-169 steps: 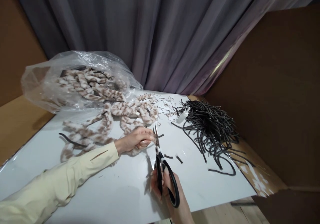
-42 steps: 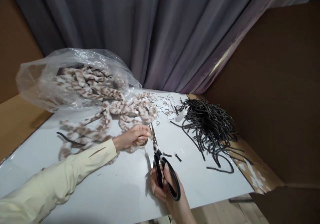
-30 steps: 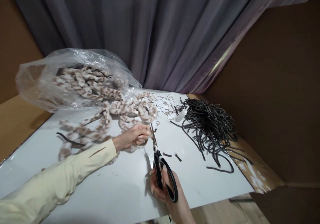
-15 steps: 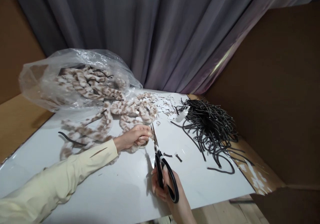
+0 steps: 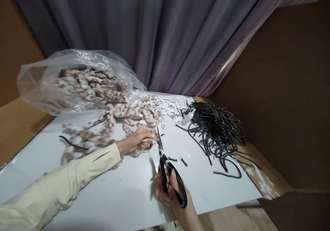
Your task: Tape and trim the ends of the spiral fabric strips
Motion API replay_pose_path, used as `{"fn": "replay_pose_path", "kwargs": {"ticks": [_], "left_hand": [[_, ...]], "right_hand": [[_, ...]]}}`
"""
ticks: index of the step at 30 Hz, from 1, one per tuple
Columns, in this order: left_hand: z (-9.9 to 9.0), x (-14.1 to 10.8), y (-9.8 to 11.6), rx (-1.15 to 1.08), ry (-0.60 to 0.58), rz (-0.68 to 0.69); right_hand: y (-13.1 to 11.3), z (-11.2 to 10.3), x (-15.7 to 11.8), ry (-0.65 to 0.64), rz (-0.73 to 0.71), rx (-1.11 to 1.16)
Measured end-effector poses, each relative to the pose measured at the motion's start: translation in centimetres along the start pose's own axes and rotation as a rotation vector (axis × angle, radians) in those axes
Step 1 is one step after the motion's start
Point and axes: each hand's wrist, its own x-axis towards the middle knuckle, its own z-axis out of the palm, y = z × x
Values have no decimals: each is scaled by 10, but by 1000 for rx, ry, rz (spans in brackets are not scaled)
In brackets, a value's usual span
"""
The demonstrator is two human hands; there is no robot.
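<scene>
My left hand (image 5: pixel 140 139) is closed, pinching the end of a fluffy white-and-brown cord; most of what lies in the fingers is hidden. In my right hand (image 5: pixel 189 203) are black-handled scissors (image 5: pixel 161 155), with fingers through the loops. Their blades stand slightly apart, tips just right of the left fingertips. A small dark cut piece (image 5: pixel 162 134) shows beside the blades. Two short black offcuts (image 5: pixel 184 162) lie right of the scissors. More fluffy cords (image 5: pixel 87 134) spread on the table behind and left of my left hand, some with black cord ends sticking out.
A clear plastic bag (image 5: pixel 38 83) full of fluffy cords stands at the back left. On the right lies a big heap of black cords (image 5: pixel 216 124), with a small white squeeze bottle (image 5: pixel 188 117) beside it. Small metal rings and white bits (image 5: pixel 171 108) are scattered at the back.
The scissor blades have opened a little, and the handles have spread. A small dark piece now shows beside the blades. My left hand stays almost where it was.
</scene>
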Motion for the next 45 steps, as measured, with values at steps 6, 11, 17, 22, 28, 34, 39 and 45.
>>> {"fn": "replay_pose_path", "kwargs": {"ticks": [6,11,17,22,28,34,39,45], "left_hand": [[0,1,1,-41,8,6],[2,0,2,-43,-8,20],[2,0,1,-19,-11,16],[2,0,1,-1,-11,13],[3,0,0,8,-9,4],[1,1,-1,18,-15,3],[3,-1,0,21,-15,-3],[2,-1,-1,14,-43,-3]], "right_hand": [[5,-6,-9,15,0,-31],[3,-1,-14,119,3,-131],[4,-3,-10,97,48,-126],[11,-9,-3,71,66,-141],[4,-5,-6,101,61,-126],[1,-4,-8,97,73,-101],[1,-5,-7,91,93,-88],[-2,-3,-10,92,65,-72]]}}
